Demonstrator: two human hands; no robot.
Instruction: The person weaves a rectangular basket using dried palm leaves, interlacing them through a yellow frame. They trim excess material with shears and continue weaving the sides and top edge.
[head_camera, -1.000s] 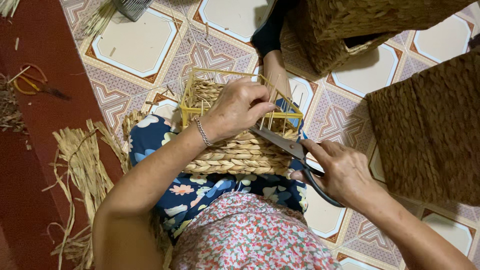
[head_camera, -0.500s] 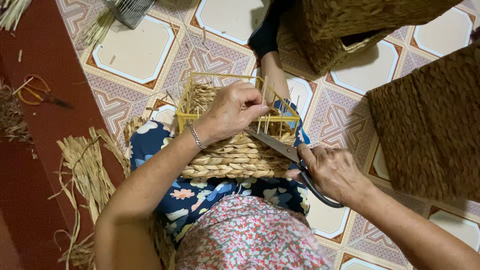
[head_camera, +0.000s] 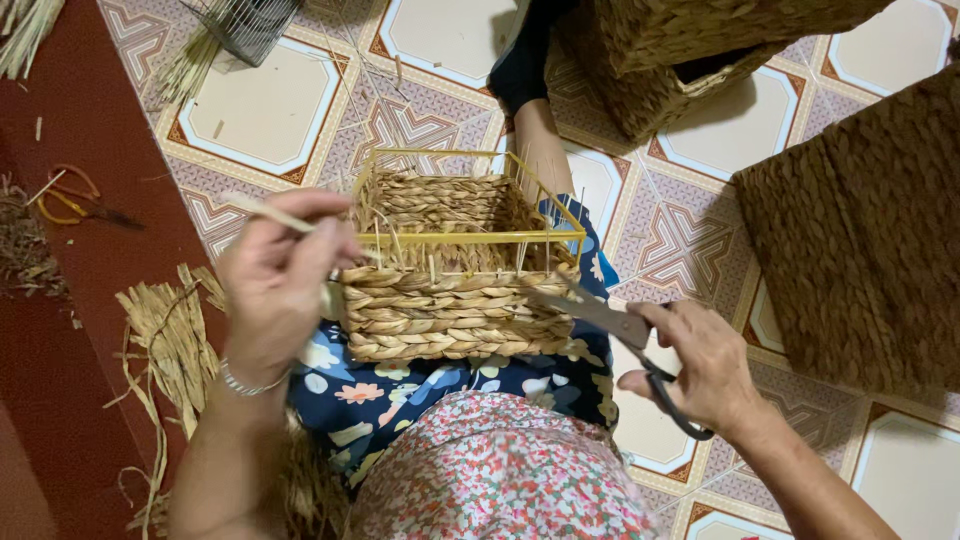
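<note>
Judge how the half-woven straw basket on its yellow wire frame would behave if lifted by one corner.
The half-woven straw basket probably feels light: dried fibre over thin yellow wire frame. It likely keeps its boxy shape. Loose strand ends might snag or fray.

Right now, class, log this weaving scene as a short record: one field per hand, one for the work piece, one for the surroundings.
Left hand: pinches a pale straw strand beside the basket's left end.
Right hand: holds scissors, blades pointing at the basket's right corner.
Work piece: half-woven basket on a yellow wire frame, resting on the lap.
Surroundings: patterned tiled floor, loose straw at left, finished woven baskets at right.
</note>
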